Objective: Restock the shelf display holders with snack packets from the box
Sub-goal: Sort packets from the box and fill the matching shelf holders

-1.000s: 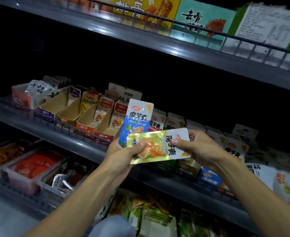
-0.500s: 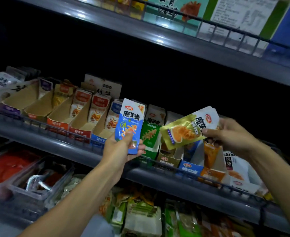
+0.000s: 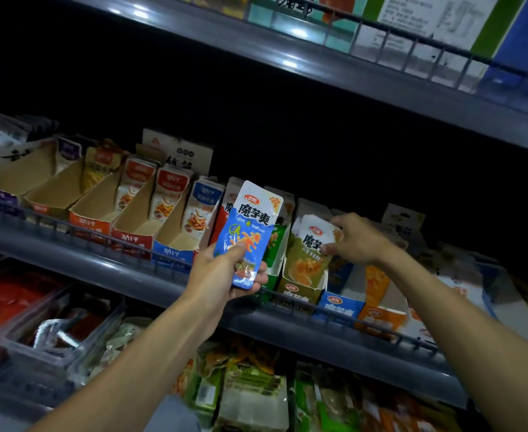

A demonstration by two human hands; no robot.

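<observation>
My left hand (image 3: 222,275) grips the lower end of a blue snack packet (image 3: 250,226) and holds it upright in front of the middle shelf. My right hand (image 3: 354,238) pinches the top of a gold-green snack packet (image 3: 311,254), which stands inside the olive display holder (image 3: 300,291). A row of cardboard display holders lines the middle shelf (image 3: 100,266): a blue holder (image 3: 340,307) and an orange holder (image 3: 381,316) sit right of the olive one. The supply box is out of view.
Left holders, such as the red one (image 3: 131,226), hold few packets. A wire rail (image 3: 334,313) runs along the shelf front. The upper shelf (image 3: 318,67) carries large boxes. Below lie trays (image 3: 22,307) and loose green packets (image 3: 250,394).
My right hand took the gold-green packet away from my left hand, carried it right and lowered it into the olive holder. My left hand kept the blue packet.
</observation>
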